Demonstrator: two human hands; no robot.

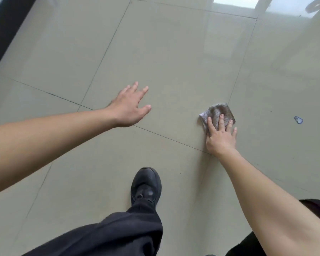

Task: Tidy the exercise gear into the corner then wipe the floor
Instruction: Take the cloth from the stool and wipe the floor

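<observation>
A small grey-brown cloth (219, 110) lies bunched on the beige tiled floor (155, 52), right of centre. My right hand (220, 136) presses flat on the cloth's near edge with straight, spread fingers. My left hand (130, 106) is stretched out over the floor to the left, fingers spread and holding nothing; whether it touches the tile I cannot tell. No exercise gear is in view.
My black shoe (146, 183) and dark trouser leg (109, 235) stand at bottom centre. A small blue-edged scrap (298, 120) lies on the tile to the right. A dark wall base (0, 34) runs along the upper left. Bright window light reflects at top right.
</observation>
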